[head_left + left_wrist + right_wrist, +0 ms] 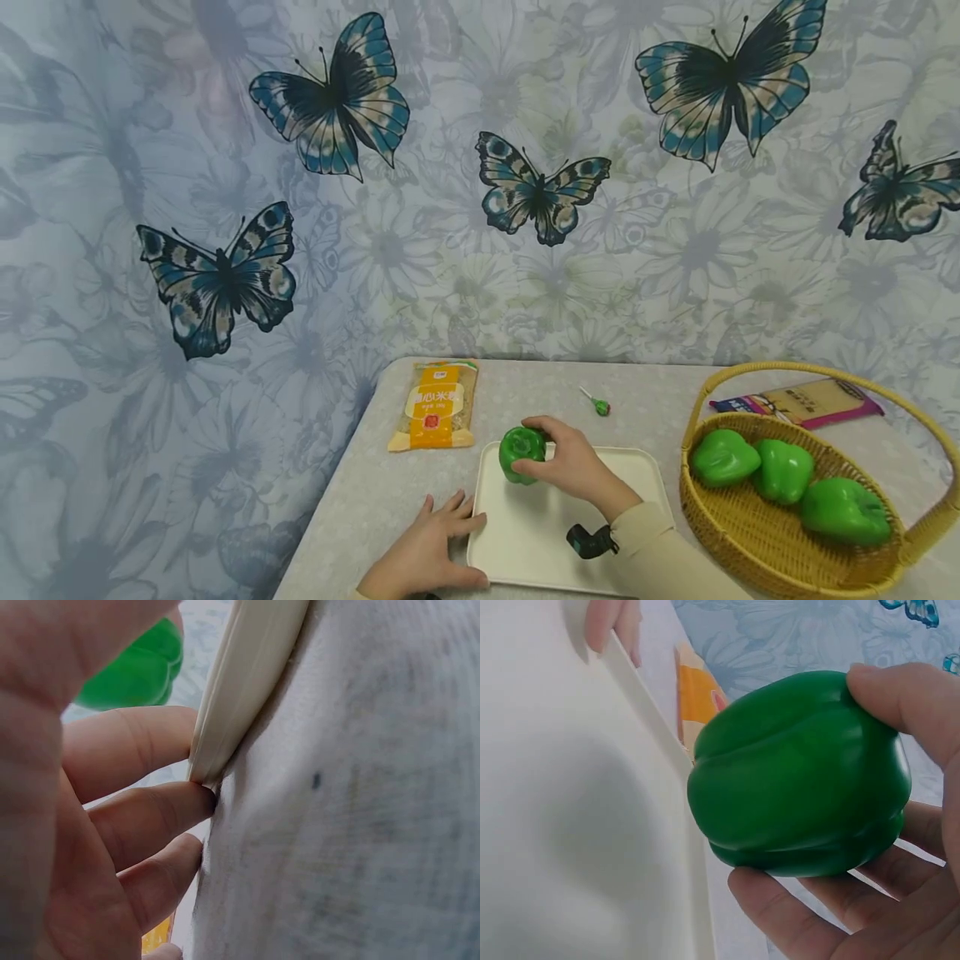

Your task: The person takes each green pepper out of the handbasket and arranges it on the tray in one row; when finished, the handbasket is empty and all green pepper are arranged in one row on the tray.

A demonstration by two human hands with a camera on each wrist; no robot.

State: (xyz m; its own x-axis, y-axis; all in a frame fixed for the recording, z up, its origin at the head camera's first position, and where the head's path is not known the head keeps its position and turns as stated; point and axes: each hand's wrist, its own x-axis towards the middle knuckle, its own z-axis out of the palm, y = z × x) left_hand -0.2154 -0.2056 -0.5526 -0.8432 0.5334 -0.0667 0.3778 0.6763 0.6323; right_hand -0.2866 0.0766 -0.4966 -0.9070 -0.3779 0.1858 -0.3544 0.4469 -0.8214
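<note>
My right hand [573, 467] grips a green bell pepper [802, 776] between thumb and fingers, over the far left part of a cream tray [540, 550]. In the right wrist view a soft shadow lies on the tray below the pepper. My left hand [427, 546] is at the tray's left side, its fingers spread. Seen from the left wrist, its fingertips [199, 799] touch the tray's outer rim [244, 682]. Three more green bell peppers [783, 471] lie in a yellow wicker basket [750, 537] on the right.
A yellow-orange food packet [437, 406] lies behind the tray at the left. Beyond the tray is a small green wrapped lollipop [601, 407]. A purple and tan packet [806, 402] lies behind the basket, whose tall handle [813, 367] arches over it. A butterfly-patterned wall [450, 275] borders the table.
</note>
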